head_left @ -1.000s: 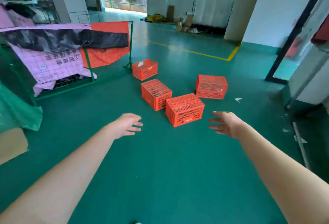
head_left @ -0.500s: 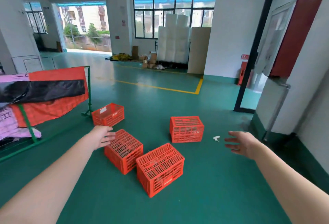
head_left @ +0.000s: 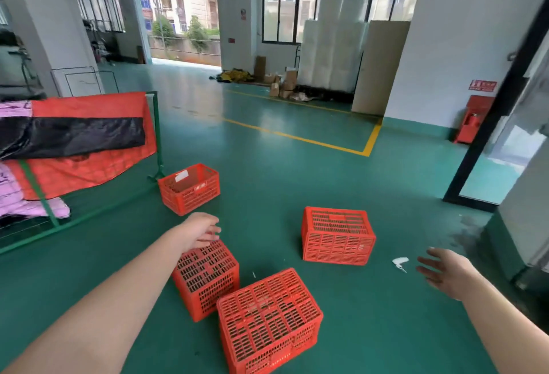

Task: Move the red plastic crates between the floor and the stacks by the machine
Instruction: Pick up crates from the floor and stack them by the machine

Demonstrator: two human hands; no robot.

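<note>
Several red plastic crates lie on the green floor. The nearest crate [head_left: 269, 318] is upside down at bottom centre. A second upturned crate [head_left: 208, 277] stands just left of it. A third upturned crate [head_left: 337, 235] sits apart to the right. An upright crate [head_left: 190, 188] with a white slip inside stands further back by the green rack. My left hand [head_left: 202, 229] reaches out over the far edge of the second crate, fingers loose, holding nothing. My right hand [head_left: 445, 272] is spread open in the air, right of the crates.
A green metal rack [head_left: 156, 133] draped with red, black and pink sheets stands at left. A white scrap [head_left: 399, 262] lies on the floor near my right hand. A dark door frame [head_left: 487, 118] and wall close the right side. Yellow floor lines and white foam stacks are far back.
The crates have come closer and lower in view as I walked toward them. My left hand moved from beside the crates to over the second one. Both hands stay empty.
</note>
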